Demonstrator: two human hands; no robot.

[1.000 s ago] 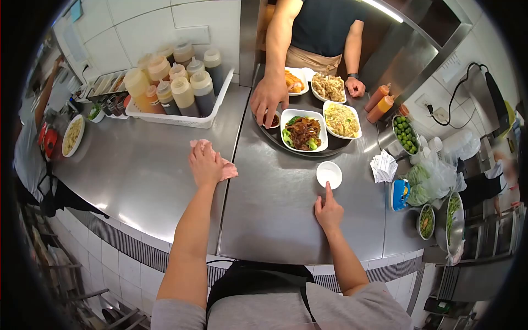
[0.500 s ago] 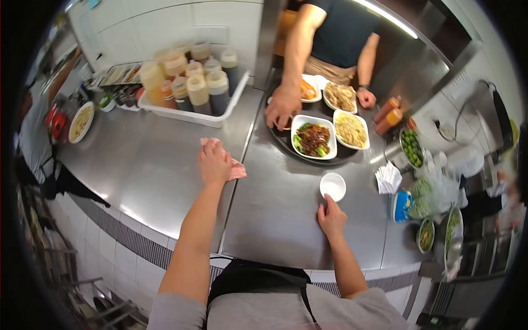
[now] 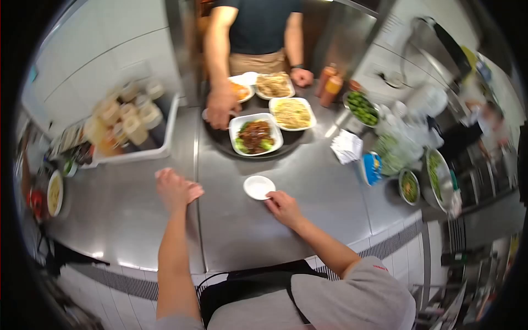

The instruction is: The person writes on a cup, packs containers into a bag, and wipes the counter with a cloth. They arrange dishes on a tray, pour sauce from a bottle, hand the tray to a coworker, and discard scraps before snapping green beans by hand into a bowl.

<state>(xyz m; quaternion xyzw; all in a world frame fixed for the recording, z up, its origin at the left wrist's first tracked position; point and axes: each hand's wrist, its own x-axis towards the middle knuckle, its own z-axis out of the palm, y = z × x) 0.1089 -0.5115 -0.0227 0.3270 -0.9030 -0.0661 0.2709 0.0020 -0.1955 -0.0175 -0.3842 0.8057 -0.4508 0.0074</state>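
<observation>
My left hand rests on a pink cloth, which is bunched under the palm and fingers on the steel counter. The fingers of my right hand pinch the near right rim of a small white bowl; no food shows in it. Beyond the bowl is a round dark tray. On it stand a white dish of dark meat with greens, a dish of noodles, a dish of pale food pieces and a dish of orange food.
Across the counter, a person's hand is at the tray's left edge. Squeeze bottles fill a white bin at left. At right are sauce bottles, limes, napkins, a blue pack and bowls of greens.
The view has turned to the right. My right hand has brought the bowl left, closer to the counter seam. My left hand and the cloth have come a little nearer to me.
</observation>
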